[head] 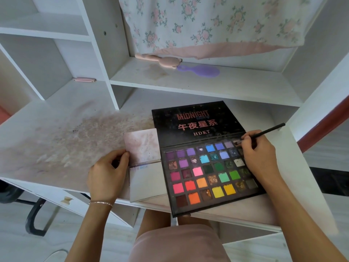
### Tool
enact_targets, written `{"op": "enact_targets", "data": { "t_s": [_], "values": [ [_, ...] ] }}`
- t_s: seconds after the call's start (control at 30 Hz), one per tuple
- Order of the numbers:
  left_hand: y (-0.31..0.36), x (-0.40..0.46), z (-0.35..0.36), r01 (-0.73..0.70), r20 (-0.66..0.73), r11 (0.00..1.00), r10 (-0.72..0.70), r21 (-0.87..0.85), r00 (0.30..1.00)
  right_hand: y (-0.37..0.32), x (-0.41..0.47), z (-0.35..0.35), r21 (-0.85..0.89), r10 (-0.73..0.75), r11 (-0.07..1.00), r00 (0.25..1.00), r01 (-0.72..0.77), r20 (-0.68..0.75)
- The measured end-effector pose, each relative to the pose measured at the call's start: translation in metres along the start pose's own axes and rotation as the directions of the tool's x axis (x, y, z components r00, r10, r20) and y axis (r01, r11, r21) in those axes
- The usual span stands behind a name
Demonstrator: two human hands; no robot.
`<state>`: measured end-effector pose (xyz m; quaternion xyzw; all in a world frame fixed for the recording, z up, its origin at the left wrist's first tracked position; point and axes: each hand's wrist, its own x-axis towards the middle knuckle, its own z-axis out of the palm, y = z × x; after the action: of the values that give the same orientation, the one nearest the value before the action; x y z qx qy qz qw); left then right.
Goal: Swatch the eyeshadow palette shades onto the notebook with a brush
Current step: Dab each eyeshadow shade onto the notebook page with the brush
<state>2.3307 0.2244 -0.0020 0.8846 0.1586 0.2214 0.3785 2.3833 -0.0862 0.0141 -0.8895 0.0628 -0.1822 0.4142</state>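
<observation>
An open black eyeshadow palette (207,174) with several bright pans lies on the desk, its lid (196,121) flat behind it. My right hand (258,154) pinches a thin black brush (268,131), whose tip touches a pale pan in the top row at the far right. Left of the palette lies a small open notebook (145,163); its upper page is smudged pink and its lower page is mostly blank. My left hand (107,173) grips the notebook's left edge with thumb and fingertips.
The white desk (56,140) is stained with pinkish powder to the left. A shelf behind holds a pink brush (158,60) and a purple comb (200,71) under a floral cloth (207,25). A small pink object (84,80) lies in the left cubby.
</observation>
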Motion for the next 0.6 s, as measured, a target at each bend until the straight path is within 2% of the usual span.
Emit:
{"op": "enact_targets", "data": {
  "t_s": [0.6],
  "values": [
    [-0.0007,-0.0002,-0.0001,0.014,-0.022,1.000,-0.014,0.008,1.000,0.0008,-0.0016,0.0008,0.003,0.013,1.000,1.000,-0.013,-0.008]
  ]
}}
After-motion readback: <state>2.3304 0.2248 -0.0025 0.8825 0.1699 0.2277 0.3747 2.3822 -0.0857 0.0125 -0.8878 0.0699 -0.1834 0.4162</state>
